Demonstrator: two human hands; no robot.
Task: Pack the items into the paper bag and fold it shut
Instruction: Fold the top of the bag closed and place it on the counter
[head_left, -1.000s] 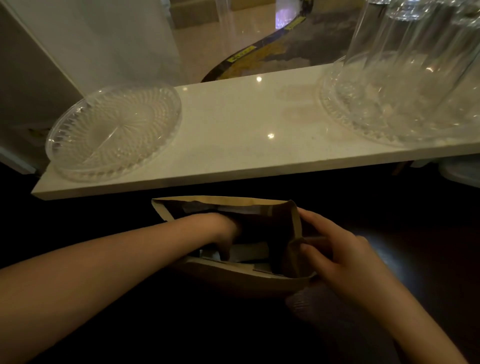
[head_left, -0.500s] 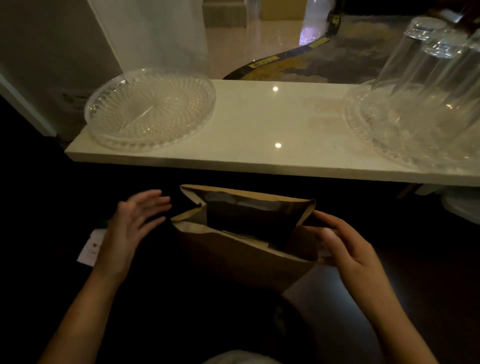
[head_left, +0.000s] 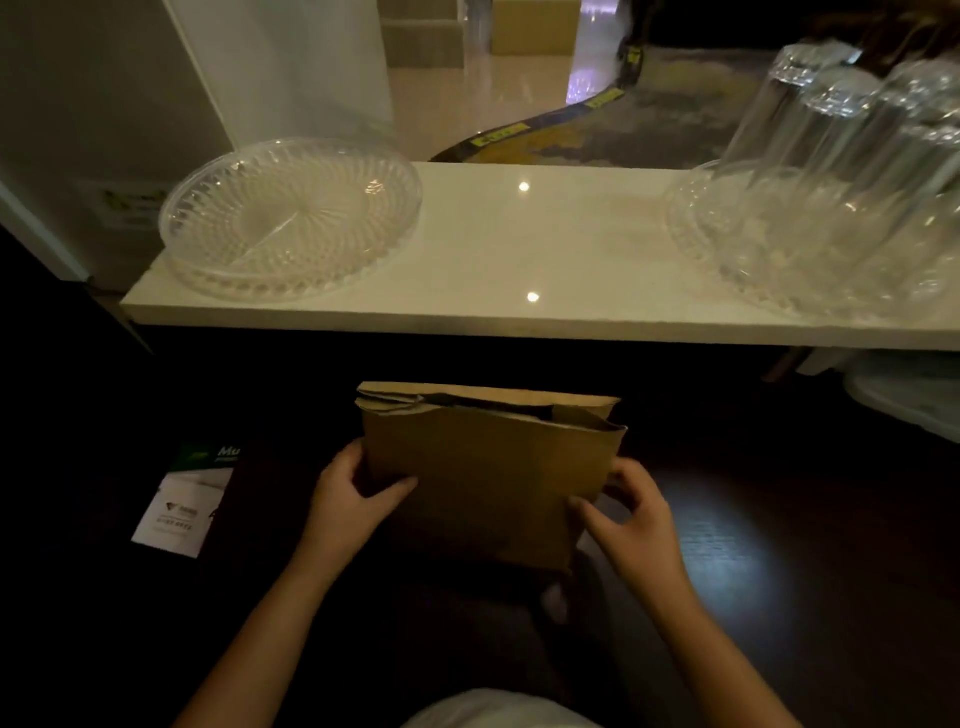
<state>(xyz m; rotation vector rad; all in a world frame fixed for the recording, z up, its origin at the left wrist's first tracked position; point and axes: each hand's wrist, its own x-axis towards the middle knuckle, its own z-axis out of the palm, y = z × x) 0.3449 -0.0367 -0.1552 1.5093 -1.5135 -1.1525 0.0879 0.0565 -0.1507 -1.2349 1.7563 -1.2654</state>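
Paper bag (head_left: 488, 478) upright, left hand (head_left: 350, 499), right hand (head_left: 631, 514) gripping sides, mouth seemingly nearly closed

Both bare forearms reach forward from the bottom of the view, converging slightly. The left hand (head_left: 353, 493) curls, thumb extended rightward and fingers wrapped out of sight. The right hand (head_left: 631, 512) mirrors it in a pinching grip, thumb pointing left, fingers bent.

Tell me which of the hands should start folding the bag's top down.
Probably the left hand: it grips the paper bag higher on its side, nearer the open top edge. The right hand sits lower at the right corner, better for steadying.
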